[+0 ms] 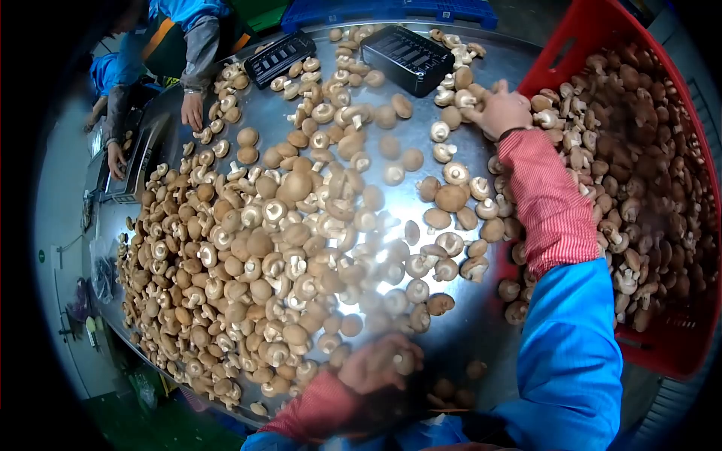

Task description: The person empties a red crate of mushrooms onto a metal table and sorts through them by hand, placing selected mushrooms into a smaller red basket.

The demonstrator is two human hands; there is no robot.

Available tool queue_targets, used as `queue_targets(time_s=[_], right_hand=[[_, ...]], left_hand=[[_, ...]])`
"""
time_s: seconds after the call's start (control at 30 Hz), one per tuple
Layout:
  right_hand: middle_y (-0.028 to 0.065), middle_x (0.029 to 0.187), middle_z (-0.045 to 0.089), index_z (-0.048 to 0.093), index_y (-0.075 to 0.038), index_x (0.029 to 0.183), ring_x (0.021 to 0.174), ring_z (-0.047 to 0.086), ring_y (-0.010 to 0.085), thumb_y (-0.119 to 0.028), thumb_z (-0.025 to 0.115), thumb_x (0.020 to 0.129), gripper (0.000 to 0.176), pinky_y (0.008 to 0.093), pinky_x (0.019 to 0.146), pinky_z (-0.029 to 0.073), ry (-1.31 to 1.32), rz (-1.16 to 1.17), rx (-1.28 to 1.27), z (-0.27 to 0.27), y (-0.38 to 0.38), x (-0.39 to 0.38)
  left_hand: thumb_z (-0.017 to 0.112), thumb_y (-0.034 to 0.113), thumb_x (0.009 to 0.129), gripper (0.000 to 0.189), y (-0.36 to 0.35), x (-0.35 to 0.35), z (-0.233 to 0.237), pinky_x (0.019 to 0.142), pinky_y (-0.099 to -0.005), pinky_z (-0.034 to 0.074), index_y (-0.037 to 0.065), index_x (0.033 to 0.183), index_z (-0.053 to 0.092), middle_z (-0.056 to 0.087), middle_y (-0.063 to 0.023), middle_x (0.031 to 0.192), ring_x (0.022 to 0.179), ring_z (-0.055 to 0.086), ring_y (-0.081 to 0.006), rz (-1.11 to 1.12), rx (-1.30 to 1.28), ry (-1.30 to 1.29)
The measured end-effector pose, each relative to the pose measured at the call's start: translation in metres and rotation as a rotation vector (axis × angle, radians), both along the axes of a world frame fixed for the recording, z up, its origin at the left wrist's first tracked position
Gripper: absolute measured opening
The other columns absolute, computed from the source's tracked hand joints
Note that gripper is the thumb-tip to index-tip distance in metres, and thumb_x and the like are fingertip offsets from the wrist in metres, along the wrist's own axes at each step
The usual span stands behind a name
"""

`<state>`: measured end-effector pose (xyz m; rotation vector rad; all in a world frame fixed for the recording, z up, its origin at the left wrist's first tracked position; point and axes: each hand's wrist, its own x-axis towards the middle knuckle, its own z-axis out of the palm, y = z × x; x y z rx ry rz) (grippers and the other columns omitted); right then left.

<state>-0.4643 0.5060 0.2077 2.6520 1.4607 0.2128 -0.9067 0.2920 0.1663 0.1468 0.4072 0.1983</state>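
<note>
Many brown mushrooms (259,244) with pale stems cover the metal table (350,310). Near the table's lower edge my left hand (382,364) is curled around a mushroom (404,364); that area is blurred. My right hand (502,110) reaches far forward, beside the red crate's near corner, with its fingers on a mushroom (465,99) at the table's right side. The red crate (696,342) on the right is tilted and holds a large heap of mushrooms (639,143).
Two black plastic trays (406,60) (280,59) stand at the table's far side, and a blue crate (387,10) lies beyond. At the upper left, a co-worker's hand (192,110) touches mushrooms; another hand (116,160) rests by a metal device (141,169).
</note>
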Motion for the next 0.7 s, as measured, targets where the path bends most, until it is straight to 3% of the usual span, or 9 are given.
queue_targets(time_s=[0.1,0.17,0.23,0.3,0.37,0.53,0.63,0.7], right_hand=[[0.0145,0.134,0.051,0.068,-0.024,0.123,0.118,0.056,0.032,-0.063,0.06,0.086,0.055,0.0494,0.095,0.048,0.015,0.167,-0.049,-0.006,-0.023,-0.052],[0.0165,0.13,0.054,0.065,-0.022,0.126,0.116,0.057,0.0332,-0.06,0.067,0.081,0.059,0.0521,0.095,0.046,-0.1,0.277,0.189,-0.055,-0.031,-0.077],[0.0166,0.126,0.056,0.062,-0.018,0.125,0.113,0.058,0.0344,-0.051,0.072,0.078,0.058,0.0517,0.094,0.046,0.135,0.504,0.316,-0.063,-0.05,-0.113],[0.0126,0.128,0.053,0.056,-0.018,0.134,0.108,0.06,0.0311,-0.036,0.073,0.081,0.059,0.053,0.092,0.045,0.506,0.511,0.255,-0.034,-0.072,-0.164],[0.0116,0.122,0.055,0.053,-0.017,0.134,0.103,0.061,0.0292,-0.037,0.074,0.081,0.061,0.0483,0.088,0.049,0.344,0.662,0.208,-0.006,-0.098,-0.2],[0.0069,0.105,0.06,0.065,-0.015,0.111,0.096,0.063,0.0251,-0.034,0.072,0.082,0.037,0.0436,0.073,0.052,0.426,0.957,0.374,-0.005,-0.121,-0.208],[0.007,0.087,0.063,0.066,-0.011,0.091,0.085,0.066,0.0276,-0.029,0.07,0.084,0.019,0.0438,0.065,0.052,0.541,0.781,0.37,0.018,-0.108,-0.188],[0.0103,0.085,0.064,0.065,-0.01,0.09,0.082,0.066,0.0312,-0.028,0.068,0.085,0.019,0.0455,0.066,0.052,0.555,0.722,0.447,0.008,-0.085,-0.182]], left_hand=[[0.044,0.055,0.096,0.054,-0.001,0.006,0.004,0.07,-0.0372,0.059,0.011,0.125,0.054,0.054,-0.0209,0.125,0.112,0.056,-0.033,-0.009,-0.001,-0.014],[0.044,0.054,0.096,0.053,-0.004,0.006,0.005,0.07,-0.0368,0.059,0.011,0.125,0.054,0.055,-0.0207,0.125,0.112,0.056,-0.0331,-0.015,0.002,-0.012],[0.045,0.054,0.096,0.053,-0.009,0.005,0.008,0.07,-0.0369,0.059,0.011,0.125,0.054,0.055,-0.0206,0.125,0.113,0.057,-0.0332,-0.029,-0.002,0.03],[0.045,0.054,0.096,0.053,-0.011,0.005,0.011,0.07,-0.0371,0.059,0.011,0.124,0.055,0.056,-0.0204,0.126,0.114,0.057,-0.033,-0.048,0.01,0.049],[0.046,0.053,0.095,0.052,-0.012,0.005,0.015,0.07,-0.0373,0.059,0.01,0.124,0.055,0.056,-0.02,0.126,0.115,0.057,-0.0325,-0.056,0.024,0.048],[0.048,0.057,0.095,0.055,-0.016,-0.003,0.011,0.076,-0.0391,0.058,0.01,0.122,0.056,0.057,-0.0176,0.127,0.115,0.058,-0.03,-0.077,0.027,0.021],[0.047,0.059,0.095,0.056,-0.017,-0.003,0.009,0.086,-0.0445,0.055,0.01,0.118,0.057,0.057,-0.0161,0.129,0.118,0.056,-0.0292,-0.069,0.035,-0.01],[0.046,0.059,0.096,0.055,-0.02,-0.003,0.01,0.089,-0.0472,0.054,0.01,0.117,0.057,0.056,-0.0157,0.129,0.119,0.054,-0.0291,-0.042,0.03,-0.008]])
